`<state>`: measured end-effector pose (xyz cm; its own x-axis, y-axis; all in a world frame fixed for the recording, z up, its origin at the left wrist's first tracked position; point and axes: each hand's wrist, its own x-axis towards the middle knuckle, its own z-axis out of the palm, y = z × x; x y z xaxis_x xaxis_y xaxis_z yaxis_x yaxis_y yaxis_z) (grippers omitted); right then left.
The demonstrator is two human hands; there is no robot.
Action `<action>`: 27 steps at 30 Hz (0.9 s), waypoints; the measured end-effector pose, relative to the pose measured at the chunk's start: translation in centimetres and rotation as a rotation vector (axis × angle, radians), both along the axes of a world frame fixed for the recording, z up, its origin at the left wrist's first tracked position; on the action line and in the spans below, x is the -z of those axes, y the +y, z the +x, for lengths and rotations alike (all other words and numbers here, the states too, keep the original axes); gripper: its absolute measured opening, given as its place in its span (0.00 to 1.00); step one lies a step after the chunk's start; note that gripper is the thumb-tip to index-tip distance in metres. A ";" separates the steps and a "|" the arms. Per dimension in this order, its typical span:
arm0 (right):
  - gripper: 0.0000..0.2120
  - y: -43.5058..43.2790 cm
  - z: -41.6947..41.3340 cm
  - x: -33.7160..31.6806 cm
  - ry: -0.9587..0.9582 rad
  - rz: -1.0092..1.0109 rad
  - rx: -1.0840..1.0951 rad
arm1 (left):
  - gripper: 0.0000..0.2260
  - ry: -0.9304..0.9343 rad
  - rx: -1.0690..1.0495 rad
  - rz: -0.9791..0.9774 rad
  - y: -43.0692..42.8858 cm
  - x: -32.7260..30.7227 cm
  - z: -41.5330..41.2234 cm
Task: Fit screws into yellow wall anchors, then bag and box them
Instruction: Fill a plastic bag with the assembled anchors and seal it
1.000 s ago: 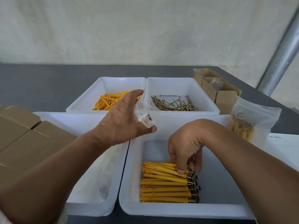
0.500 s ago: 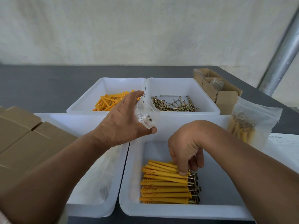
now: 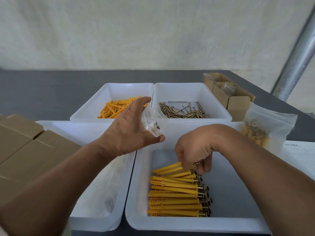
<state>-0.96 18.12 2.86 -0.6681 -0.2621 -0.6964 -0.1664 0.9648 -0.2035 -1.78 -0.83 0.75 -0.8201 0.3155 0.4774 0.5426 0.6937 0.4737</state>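
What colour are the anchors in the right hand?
Yellow; the anchors show best in head view.

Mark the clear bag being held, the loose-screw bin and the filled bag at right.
Small clear bag (image 3: pixel 152 117), head view: middle of its plastic front.
Loose-screw bin (image 3: pixel 179 92), head view: bare far inner wall.
Filled zip bag (image 3: pixel 267 125), head view: middle of its front.

Screw tray (image 3: pixel 221 101) right of anchor tray (image 3: pixel 88 106).

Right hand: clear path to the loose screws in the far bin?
Path looks clear: the far bin is open on top. But the right hand grips anchors, so grabbing screws seems unlikely.
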 end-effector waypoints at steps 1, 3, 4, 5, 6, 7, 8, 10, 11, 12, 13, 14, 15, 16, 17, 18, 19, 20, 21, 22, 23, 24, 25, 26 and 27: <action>0.13 0.1 0.0 -0.1 0.039 -0.035 0.017 | 0.44 0.002 -0.001 0.000 0.0 0.0 0.0; 0.13 0.2 -0.1 -0.4 0.120 -0.108 0.044 | 0.44 0.004 -0.003 -0.004 0.0 0.0 0.0; 0.12 0.2 -0.1 -0.5 0.158 -0.138 0.050 | 0.44 0.002 -0.003 -0.002 0.0 0.0 0.0; 0.11 0.2 -0.1 -0.6 0.196 -0.162 0.050 | 0.44 -0.002 -0.004 0.002 0.0 0.0 0.1; 0.10 0.1 -0.1 -0.7 0.234 -0.181 0.049 | 0.44 -0.009 -0.004 0.008 0.0 0.0 0.1; 0.09 0.0 -0.1 -0.9 0.276 -0.198 0.051 | 0.44 -0.015 -0.003 0.016 0.0 0.0 0.1; 0.07 -0.1 0.0 -1.1 0.327 -0.209 0.058 | 0.44 -0.020 -0.002 0.024 0.0 0.0 0.1; 0.08 -0.1 -0.2 -1.5 0.473 -0.217 0.089 | 0.44 -0.027 -0.004 0.032 0.0 0.0 0.1; 0.10 0.0 -0.4 -1.8 0.563 -0.229 0.123 | 0.44 -0.029 -0.006 0.032 0.0 0.0 0.1; 0.11 0.2 -0.6 -2.0 0.654 -0.257 0.170 | 0.44 -0.030 -0.007 0.034 0.0 0.0 0.2; 0.10 0.5 -0.8 -2.2 0.740 -0.304 0.224 | 0.45 -0.031 -0.007 0.038 -0.1 0.0 0.2; 0.09 0.7 -0.9 -2.5 0.818 -0.366 0.282 | 0.45 -0.033 -0.007 0.041 0.0 -0.1 0.2; 0.07 1.0 -1.0 -2.7 0.890 -0.436 0.337 | 0.45 -0.035 -0.007 0.043 0.0 -0.1 0.2; 0.06 1.2 -1.1 -2.9 0.958 -0.509 0.384 | 0.45 -0.037 -0.008 0.042 0.0 -0.1 0.2; 0.06 1.4 -1.1 -3.1 1.026 -0.585 0.422 | 0.45 -0.036 -0.010 0.040 0.0 -0.1 0.2; 0.06 1.6 -1.1 -3.2 1.093 -0.663 0.453 | 0.45 -0.036 -0.013 0.036 0.0 -0.1 0.2; 0.06 1.8 -1.1 -3.5 1.148 -0.738 0.476 | 0.45 -0.034 -0.016 0.034 0.0 -0.1 0.1; 0.06 2.0 -1.1 -3.7 1.187 -0.814 0.493 | 0.45 -0.034 -0.017 0.032 0.0 -0.1 0.2; 0.07 2.0 -1.1 -4.0 1.202 -0.895 0.509 | 0.45 -0.033 -0.017 0.032 0.0 -0.1 0.2; 0.07 2.1 -1.0 -4.2 1.185 -0.983 0.523 | 0.45 -0.033 -0.017 0.030 0.0 -0.1 0.2; 0.05 2.1 -1.0 -4.3 1.135 -1.066 0.531 | 0.45 -0.033 -0.019 0.027 0.0 -0.1 0.2; 0.04 2.0 -1.0 -4.4 1.072 -1.125 0.531 | 0.45 -0.034 -0.022 0.026 0.0 -0.1 0.2; 0.03 1.8 -0.9 -4.3 1.018 -1.153 0.524 | 0.45 -0.031 -0.024 0.027 0.0 -0.1 0.2; 0.03 1.6 -0.9 -4.1 0.978 -1.155 0.509 | 0.45 -0.026 -0.025 0.030 0.0 -0.1 0.2; 0.03 1.3 -0.9 -3.8 0.953 -1.140 0.487 | 0.45 -0.018 -0.026 0.035 0.0 -0.1 0.2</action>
